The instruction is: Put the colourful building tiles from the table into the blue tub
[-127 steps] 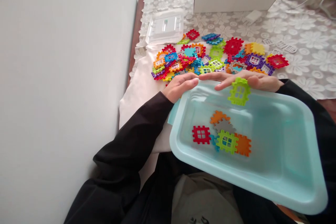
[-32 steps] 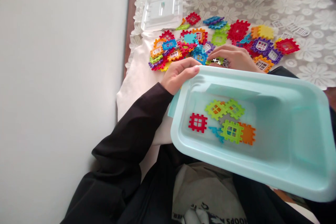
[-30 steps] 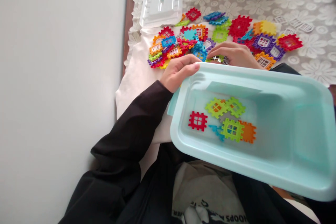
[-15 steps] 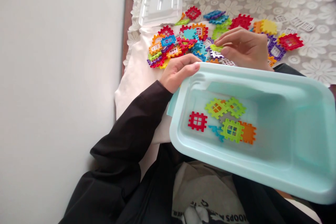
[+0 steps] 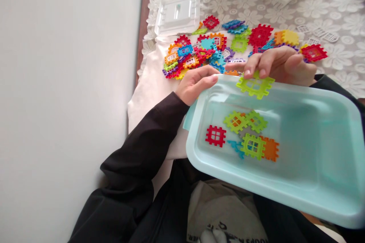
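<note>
The left hand (image 5: 197, 84) grips the tub (image 5: 299, 171) at its far left corner. The right hand (image 5: 285, 65) is above the far rim with its fingers (image 5: 264, 66) stretched, and a green piece (image 5: 256, 92) is at their tips, but one cannot tell if they pinch it. Other pieces (image 5: 261, 152) lie inside the tub on the left, while a colourful pile (image 5: 196, 55) is beyond it.

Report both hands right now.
Left hand: closed, holding the teal tub by its rim.
Right hand: at a green window piece over the tub; whether it grips the piece cannot be told.
</note>
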`<state>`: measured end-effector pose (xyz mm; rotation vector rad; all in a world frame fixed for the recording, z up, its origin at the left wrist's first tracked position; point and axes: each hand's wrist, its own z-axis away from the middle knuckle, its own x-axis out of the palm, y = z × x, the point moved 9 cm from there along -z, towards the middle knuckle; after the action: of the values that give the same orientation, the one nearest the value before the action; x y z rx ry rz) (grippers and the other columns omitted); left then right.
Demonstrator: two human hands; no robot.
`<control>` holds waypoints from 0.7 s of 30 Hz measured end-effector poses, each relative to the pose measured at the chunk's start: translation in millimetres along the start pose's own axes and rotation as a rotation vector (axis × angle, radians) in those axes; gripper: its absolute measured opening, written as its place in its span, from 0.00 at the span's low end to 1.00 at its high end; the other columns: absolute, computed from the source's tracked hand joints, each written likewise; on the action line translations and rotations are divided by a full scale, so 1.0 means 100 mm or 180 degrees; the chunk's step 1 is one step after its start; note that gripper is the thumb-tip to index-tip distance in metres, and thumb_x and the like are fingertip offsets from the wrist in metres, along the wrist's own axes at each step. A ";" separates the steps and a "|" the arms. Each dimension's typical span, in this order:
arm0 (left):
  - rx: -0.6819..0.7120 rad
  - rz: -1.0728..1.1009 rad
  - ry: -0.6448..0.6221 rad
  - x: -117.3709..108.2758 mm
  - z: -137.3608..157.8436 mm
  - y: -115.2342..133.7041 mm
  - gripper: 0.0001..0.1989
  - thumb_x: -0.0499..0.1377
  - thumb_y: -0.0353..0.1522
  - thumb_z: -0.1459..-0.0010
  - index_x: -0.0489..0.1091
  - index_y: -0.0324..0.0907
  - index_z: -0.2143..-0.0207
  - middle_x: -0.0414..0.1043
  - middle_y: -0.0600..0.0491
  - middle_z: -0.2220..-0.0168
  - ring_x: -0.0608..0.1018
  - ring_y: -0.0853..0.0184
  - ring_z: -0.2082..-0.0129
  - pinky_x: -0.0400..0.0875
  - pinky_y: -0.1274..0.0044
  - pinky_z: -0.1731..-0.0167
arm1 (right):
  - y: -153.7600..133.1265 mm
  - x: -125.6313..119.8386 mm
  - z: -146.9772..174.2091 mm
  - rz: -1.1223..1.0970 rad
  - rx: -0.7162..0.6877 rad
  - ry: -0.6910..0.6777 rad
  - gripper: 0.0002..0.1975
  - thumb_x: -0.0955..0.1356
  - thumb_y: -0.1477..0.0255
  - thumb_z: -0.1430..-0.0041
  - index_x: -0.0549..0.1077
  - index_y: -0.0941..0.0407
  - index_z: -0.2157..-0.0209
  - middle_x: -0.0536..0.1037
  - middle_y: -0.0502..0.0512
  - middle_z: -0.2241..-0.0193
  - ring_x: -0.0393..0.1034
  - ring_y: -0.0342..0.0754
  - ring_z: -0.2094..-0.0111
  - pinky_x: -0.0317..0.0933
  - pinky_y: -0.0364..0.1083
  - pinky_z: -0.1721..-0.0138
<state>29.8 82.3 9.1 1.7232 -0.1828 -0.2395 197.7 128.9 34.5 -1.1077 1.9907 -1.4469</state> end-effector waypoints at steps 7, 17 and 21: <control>-0.0024 -0.0001 0.0005 0.01 0.00 0.00 0.27 0.65 0.57 0.35 0.78 0.42 0.61 0.78 0.51 0.65 0.79 0.62 0.64 0.73 0.70 0.63 | 0.17 -0.15 0.10 -0.0325 0.0281 0.0410 0.23 0.72 0.43 0.34 0.78 0.48 0.65 0.84 0.52 0.56 0.77 0.67 0.40 0.65 0.74 0.34; 0.0013 -0.0033 0.0008 0.00 0.00 -0.01 0.27 0.64 0.57 0.35 0.79 0.41 0.61 0.77 0.52 0.66 0.79 0.62 0.64 0.73 0.70 0.62 | 0.20 -0.20 0.00 0.1087 0.0569 0.0825 0.14 0.73 0.55 0.32 0.85 0.50 0.58 0.86 0.56 0.56 0.81 0.59 0.52 0.73 0.62 0.43; 0.0031 -0.0059 0.0032 0.00 -0.01 0.00 0.26 0.65 0.56 0.35 0.79 0.41 0.62 0.77 0.52 0.66 0.78 0.62 0.63 0.73 0.70 0.61 | 0.37 -0.40 0.00 0.3136 0.0584 0.0933 0.17 0.73 0.59 0.32 0.83 0.52 0.47 0.82 0.61 0.42 0.75 0.63 0.39 0.60 0.67 0.30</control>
<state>29.5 83.1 9.2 1.7360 -0.1611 -0.2439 207.8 166.1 -3.9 0.2152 2.0443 -1.2031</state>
